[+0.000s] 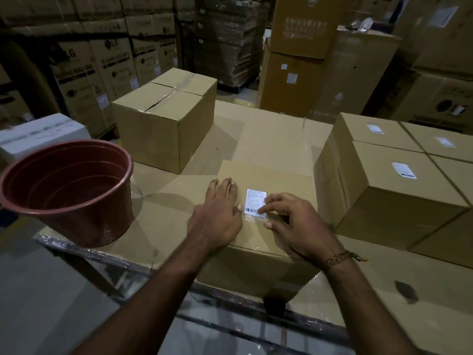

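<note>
A closed brown cardboard box [271, 175] sits in front of me on a cardboard-covered table [268, 131]. A small white barcode label [254, 201] lies on the box top. My left hand [217, 213] rests flat on the box just left of the label, fingers straight. My right hand [294, 224] hovers at the label's right edge, its fingertips touching the label and the clear tape strip [256, 220] below it. A bracelet is on my right wrist.
A red-brown plastic pot [69, 190] stands at the table's left. A taped box [163, 119] sits behind it, and several labelled boxes [399, 190] are stacked at the right. A white box [38, 134] lies far left. Tall carton stacks [102, 60] fill the background.
</note>
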The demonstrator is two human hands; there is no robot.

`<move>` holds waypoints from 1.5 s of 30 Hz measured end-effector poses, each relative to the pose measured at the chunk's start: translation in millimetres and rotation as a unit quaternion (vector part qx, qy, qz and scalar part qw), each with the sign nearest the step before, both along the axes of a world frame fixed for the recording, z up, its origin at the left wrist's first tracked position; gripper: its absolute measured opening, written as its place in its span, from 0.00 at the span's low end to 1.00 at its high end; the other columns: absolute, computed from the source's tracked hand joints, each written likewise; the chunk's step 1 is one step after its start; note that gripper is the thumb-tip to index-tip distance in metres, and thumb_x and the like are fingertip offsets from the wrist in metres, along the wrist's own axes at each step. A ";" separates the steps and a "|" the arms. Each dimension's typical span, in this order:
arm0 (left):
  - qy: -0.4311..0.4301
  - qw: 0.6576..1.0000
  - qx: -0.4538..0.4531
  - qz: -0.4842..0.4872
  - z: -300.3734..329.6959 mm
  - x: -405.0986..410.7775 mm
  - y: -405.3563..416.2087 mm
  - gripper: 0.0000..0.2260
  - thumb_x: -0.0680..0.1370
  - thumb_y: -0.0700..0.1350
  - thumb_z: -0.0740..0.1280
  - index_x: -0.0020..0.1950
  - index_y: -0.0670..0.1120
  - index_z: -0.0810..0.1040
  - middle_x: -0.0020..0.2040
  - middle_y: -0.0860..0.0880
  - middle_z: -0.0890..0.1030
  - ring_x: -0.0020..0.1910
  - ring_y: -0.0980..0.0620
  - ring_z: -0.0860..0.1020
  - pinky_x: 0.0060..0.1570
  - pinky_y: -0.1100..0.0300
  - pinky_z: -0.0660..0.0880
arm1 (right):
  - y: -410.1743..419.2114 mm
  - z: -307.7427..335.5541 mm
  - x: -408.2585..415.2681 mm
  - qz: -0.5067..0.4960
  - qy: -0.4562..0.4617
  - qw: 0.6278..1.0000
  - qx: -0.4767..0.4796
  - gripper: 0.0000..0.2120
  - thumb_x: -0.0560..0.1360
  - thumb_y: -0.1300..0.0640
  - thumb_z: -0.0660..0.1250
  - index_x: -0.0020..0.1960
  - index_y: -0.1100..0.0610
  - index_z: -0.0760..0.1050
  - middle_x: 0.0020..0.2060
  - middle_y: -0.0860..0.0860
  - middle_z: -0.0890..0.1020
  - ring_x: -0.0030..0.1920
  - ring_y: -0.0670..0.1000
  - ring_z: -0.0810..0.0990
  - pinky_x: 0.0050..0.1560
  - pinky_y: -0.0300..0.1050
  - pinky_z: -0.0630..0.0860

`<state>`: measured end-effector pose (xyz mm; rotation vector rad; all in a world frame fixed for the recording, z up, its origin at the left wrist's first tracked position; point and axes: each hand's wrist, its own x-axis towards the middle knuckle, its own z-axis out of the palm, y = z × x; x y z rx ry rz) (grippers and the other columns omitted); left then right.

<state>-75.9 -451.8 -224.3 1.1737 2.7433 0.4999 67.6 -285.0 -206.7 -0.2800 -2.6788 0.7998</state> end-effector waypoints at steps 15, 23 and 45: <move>0.009 1.000 0.004 0.006 -3.4 0.2 2.7 0.28 0.87 0.54 0.52 0.86 0.49 0.52 0.86 0.55 0.48 0.85 0.50 0.43 0.70 0.39 0.70 | -8.6 -17.1 -1.7 0.012 0.086 0.994 0.062 0.06 0.78 0.66 0.73 0.48 0.57 0.82 0.51 0.49 0.81 0.56 0.47 0.81 0.58 0.40 0.76; 0.010 1.000 0.021 0.005 -3.2 1.3 2.2 0.28 0.87 0.53 0.53 0.86 0.54 0.48 0.86 0.54 0.49 0.85 0.48 0.44 0.70 0.38 0.70 | -11.5 -19.7 -1.6 -0.029 0.074 0.993 0.084 0.05 0.80 0.60 0.71 0.49 0.51 0.78 0.51 0.45 0.78 0.52 0.48 0.80 0.47 0.47 0.78; -0.002 1.000 0.008 0.006 -1.1 2.8 1.7 0.26 0.88 0.52 0.53 0.85 0.51 0.52 0.86 0.54 0.48 0.85 0.49 0.42 0.71 0.38 0.68 | -15.9 -22.4 -5.3 -0.077 0.100 0.989 0.075 0.05 0.82 0.60 0.66 0.51 0.50 0.75 0.47 0.43 0.78 0.46 0.47 0.77 0.42 0.47 0.73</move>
